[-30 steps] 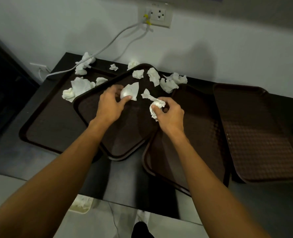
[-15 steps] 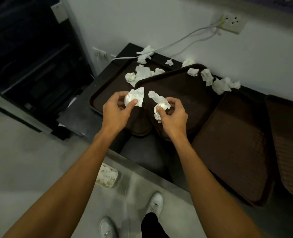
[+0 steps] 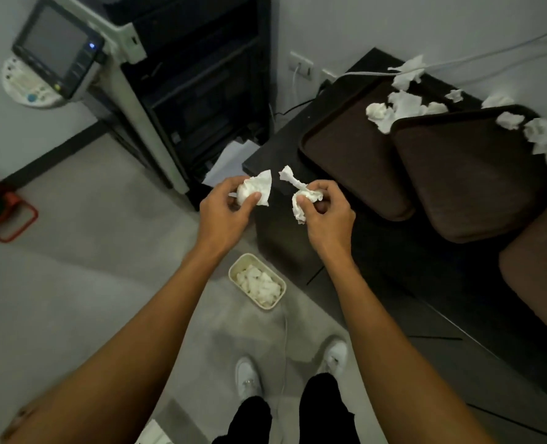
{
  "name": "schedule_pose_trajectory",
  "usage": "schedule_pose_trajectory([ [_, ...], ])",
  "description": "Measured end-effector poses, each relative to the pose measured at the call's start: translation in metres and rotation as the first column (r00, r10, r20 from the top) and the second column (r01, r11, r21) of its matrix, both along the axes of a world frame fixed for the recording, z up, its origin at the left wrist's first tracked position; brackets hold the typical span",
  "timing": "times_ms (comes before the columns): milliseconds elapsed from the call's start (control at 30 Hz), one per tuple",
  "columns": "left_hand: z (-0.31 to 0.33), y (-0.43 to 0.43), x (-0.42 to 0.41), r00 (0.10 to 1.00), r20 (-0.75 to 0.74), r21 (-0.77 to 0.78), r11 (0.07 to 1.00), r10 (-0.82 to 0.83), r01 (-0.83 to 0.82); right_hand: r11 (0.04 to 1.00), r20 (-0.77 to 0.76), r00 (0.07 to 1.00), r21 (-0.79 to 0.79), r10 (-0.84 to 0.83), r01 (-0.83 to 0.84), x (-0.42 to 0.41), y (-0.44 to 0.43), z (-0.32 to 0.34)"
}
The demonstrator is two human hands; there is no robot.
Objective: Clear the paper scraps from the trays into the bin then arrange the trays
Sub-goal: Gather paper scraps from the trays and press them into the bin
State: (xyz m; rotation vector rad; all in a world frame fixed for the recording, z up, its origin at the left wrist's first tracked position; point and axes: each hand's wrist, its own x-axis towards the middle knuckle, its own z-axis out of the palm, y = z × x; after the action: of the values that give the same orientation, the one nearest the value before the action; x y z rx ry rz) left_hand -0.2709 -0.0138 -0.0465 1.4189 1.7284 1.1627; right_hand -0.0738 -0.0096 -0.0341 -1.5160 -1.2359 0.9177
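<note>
- You've turned left and down, away from the trays [image 3: 355, 161], which now sit at the right edge of view.
- Your left hand [image 3: 224, 213] and right hand [image 3: 326, 216], each with its paper scrap, have come off the tray and past the table edge.
- The bin [image 3: 233, 270] now lies just below your hands.
</note>
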Motion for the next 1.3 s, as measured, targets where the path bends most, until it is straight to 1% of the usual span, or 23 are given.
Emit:
schedule_pose_trajectory([
  [100, -0.013, -0.020, -0.027, 0.999, 0.014, -0.048, 0.998, 0.045, -0.044, 0.997, 0.028, 0.997, -0.038, 0.075, -0.074, -0.026, -0.009, -0.016],
  [200, -0.032, -0.038, -0.043, 0.992, 0.011, -0.116, 0.986, 0.126, -0.124, 0.983, 0.077, 0.984, -0.099, 0.163, -0.155, -0.044, -0.016, -0.038],
  [267, -0.047, -0.049, -0.050, 0.985, 0.002, -0.165, 0.972, 0.172, -0.170, 0.971, 0.082, 0.976, -0.141, 0.204, -0.191, -0.052, -0.019, -0.056],
  [400, -0.085, -0.064, -0.059, 0.969, 0.022, -0.215, 0.948, 0.245, -0.235, 0.945, 0.089, 0.958, -0.216, 0.272, -0.248, -0.058, -0.019, -0.100],
  [467, -0.107, -0.065, -0.061, 0.963, 0.000, -0.236, 0.936, 0.270, -0.262, 0.932, 0.111, 0.947, -0.243, 0.301, -0.268, -0.058, -0.015, -0.122],
  [600, -0.153, -0.063, -0.060, 0.949, -0.007, -0.301, 0.904, 0.316, -0.303, 0.901, 0.129, 0.930, -0.323, 0.344, -0.289, -0.058, -0.006, -0.165],
  [733, -0.203, -0.058, -0.057, 0.943, -0.040, -0.358, 0.876, 0.331, -0.322, 0.879, 0.158, 0.904, -0.350, 0.398, -0.325, -0.059, 0.003, -0.215],
  [867, -0.257, -0.055, -0.054, 0.934, -0.031, -0.412, 0.847, 0.356, -0.337, 0.854, 0.156, 0.893, -0.400, 0.423, -0.334, -0.061, 0.009, -0.271],
  [967, -0.301, -0.055, -0.056, 0.930, -0.024, -0.455, 0.824, 0.367, -0.337, 0.842, 0.137, 0.896, -0.425, 0.423, -0.332, -0.066, 0.014, -0.315],
  [1067, -0.342, -0.059, -0.056, 0.924, -0.024, -0.487, 0.803, 0.381, -0.344, 0.826, 0.117, 0.912, -0.479, 0.394, -0.295, -0.073, 0.019, -0.358],
  [1167, -0.383, -0.066, -0.058, 0.919, -0.032, -0.509, 0.785, 0.392, -0.353, 0.799, 0.145, 0.899, -0.532, 0.412, -0.281, -0.083, 0.026, -0.404],
  [1300, -0.427, -0.071, -0.065, 0.924, -0.061, -0.509, 0.785, 0.377, -0.353, 0.800, 0.210, 0.870, -0.530, 0.446, -0.282, -0.098, 0.038, -0.459],
])
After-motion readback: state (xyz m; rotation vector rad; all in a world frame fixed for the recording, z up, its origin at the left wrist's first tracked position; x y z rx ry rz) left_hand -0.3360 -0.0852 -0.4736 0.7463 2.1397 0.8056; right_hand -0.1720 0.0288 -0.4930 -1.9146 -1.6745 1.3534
